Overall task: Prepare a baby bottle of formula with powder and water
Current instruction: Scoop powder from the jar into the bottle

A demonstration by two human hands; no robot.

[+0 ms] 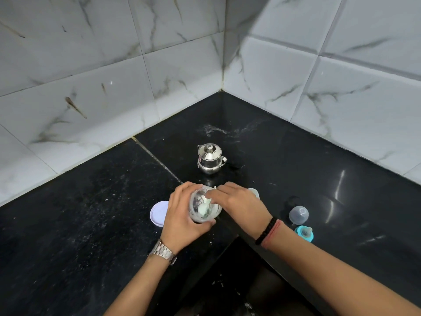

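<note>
My left hand grips a clear round powder jar near the counter's front edge. White powder lies inside it. My right hand reaches over the jar's mouth and pinches a pale scoop that dips into the powder. Behind my right hand, the open baby bottle shows only its pale rim. The jar's white lid lies flat to the left. At the right stand the bottle's clear cap and the blue teat ring. A small steel lidded pot stands behind the jar.
The black stone counter runs into a corner between two white marbled tile walls. Spilled white specks dust the counter near the corner and at the front. A dark recess opens below the counter edge between my forearms.
</note>
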